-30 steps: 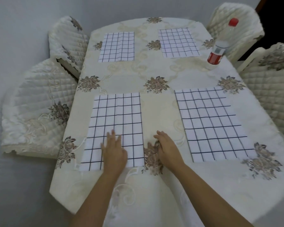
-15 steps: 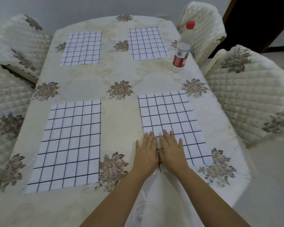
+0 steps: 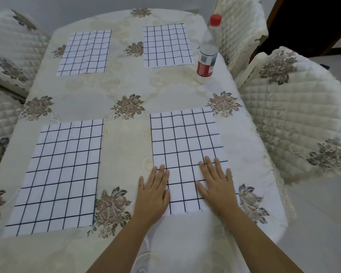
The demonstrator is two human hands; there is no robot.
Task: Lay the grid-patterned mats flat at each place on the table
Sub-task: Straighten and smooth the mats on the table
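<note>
From the head view, four white mats crossed by thin dark grid lines lie on a table (image 3: pixel 126 85) covered by a cream tablecloth (image 3: pixel 177 91) with brown flower motifs. The near-right mat (image 3: pixel 185 138) lies flat, its long sides running away from the person and its near edge close to the table's near rim. The left hand (image 3: pixel 153 196) rests palm down across this mat's near left edge, partly on the cloth, with fingers (image 3: pixel 161 174) straight and close together, holding nothing. The right hand (image 3: pixel 217 186) presses flat on the mat's near right part, fingers (image 3: pixel 210 166) straight and slightly fanned, also gripping nothing. The near-left mat (image 3: pixel 63 174) lies spread out well apart from both hands, with faint fold creases. At the far end, the far-left mat (image 3: pixel 85 52) shows ripples that bend its lines, while the far-right mat (image 3: pixel 166 45) looks smoother. A clear plastic bottle (image 3: pixel 207 56) with a red cap and red label stands upright just right of the far-right mat, near the table's right edge. Quilted cream chairs (image 3: pixel 295 119) with the same flower pattern stand around the table on both sides.
</note>
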